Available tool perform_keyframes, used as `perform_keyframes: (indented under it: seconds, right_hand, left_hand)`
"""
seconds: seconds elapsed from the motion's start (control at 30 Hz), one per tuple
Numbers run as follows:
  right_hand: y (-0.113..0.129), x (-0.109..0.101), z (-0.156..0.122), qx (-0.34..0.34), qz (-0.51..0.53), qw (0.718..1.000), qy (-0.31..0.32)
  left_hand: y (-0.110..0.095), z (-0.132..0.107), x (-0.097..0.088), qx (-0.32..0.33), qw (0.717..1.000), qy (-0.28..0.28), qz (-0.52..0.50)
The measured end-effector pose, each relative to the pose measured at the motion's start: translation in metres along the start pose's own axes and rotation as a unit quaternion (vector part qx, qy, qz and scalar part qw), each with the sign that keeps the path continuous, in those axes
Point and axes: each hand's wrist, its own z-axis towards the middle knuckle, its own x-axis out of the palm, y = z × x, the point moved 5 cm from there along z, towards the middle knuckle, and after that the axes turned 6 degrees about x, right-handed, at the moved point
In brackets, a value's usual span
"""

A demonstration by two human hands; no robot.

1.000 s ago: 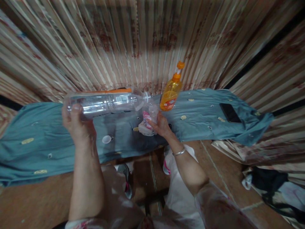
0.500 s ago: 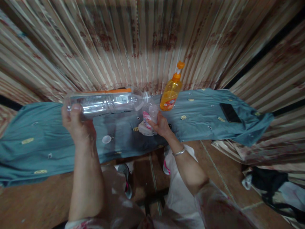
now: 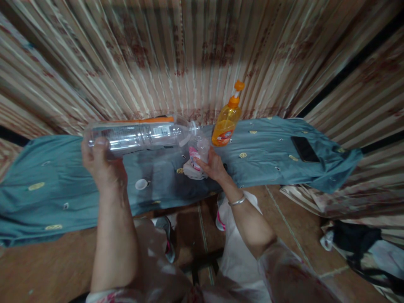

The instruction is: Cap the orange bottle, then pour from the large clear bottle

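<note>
While the left arm (image 3: 115,240) points straight ahead and the right arm (image 3: 249,223) slants inward, I have the left hand (image 3: 105,164) gripping a big clear plastic bottle (image 3: 145,135) near its bottom, tipped sideways over the blue cloth (image 3: 265,164). My right hand (image 3: 215,166) wraps a small clear bottle (image 3: 203,148) by its mouth. An orange pump bottle (image 3: 225,126) stands just beyond.

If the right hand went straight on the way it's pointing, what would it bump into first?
Probably the big bottle, at its neck, just past the small bottle in the right hand; depth is unclear.
</note>
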Motion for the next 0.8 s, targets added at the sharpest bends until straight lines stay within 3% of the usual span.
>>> perform_keyframes:
  seconds: [0.57, 0.8]
  right_hand:
    - [-0.0038, 0.0018, 0.0017, -0.010, 0.013, 1.000, -0.022]
    - [-0.0030, 0.0007, 0.0004, -0.006, 0.017, 1.000, -0.012]
  left_hand:
    - [0.0013, 0.0019, -0.0020, 0.000, 1.000, 0.011, 0.021]
    - [0.0006, 0.0003, -0.0020, 0.011, 1.000, -0.014, 0.017]
